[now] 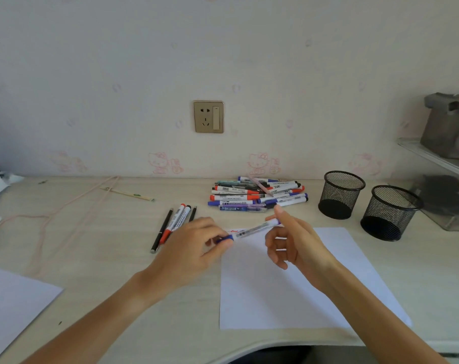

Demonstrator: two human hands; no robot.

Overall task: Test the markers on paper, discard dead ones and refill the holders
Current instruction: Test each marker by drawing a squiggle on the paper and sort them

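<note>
Pale desk [91, 258] first, then the white paper [288, 285] as landmark — behind it the untested marker pile [257, 195], right of it two mesh holders [341, 194] (apparently unfilled), left of it four set-aside pens [174, 224], and over its top edge a blue marker [249, 230] pinched by the left hand [194, 248] and right hand [294, 243] — mostly undone.

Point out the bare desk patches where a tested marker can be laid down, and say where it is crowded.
Free: the desk between the pink cord and the four set-aside pens; the near half of the white sheet; the strip between that sheet and the two mesh holders. Crowded: the marker pile by the wall, and where both hands hold the blue marker.
</note>
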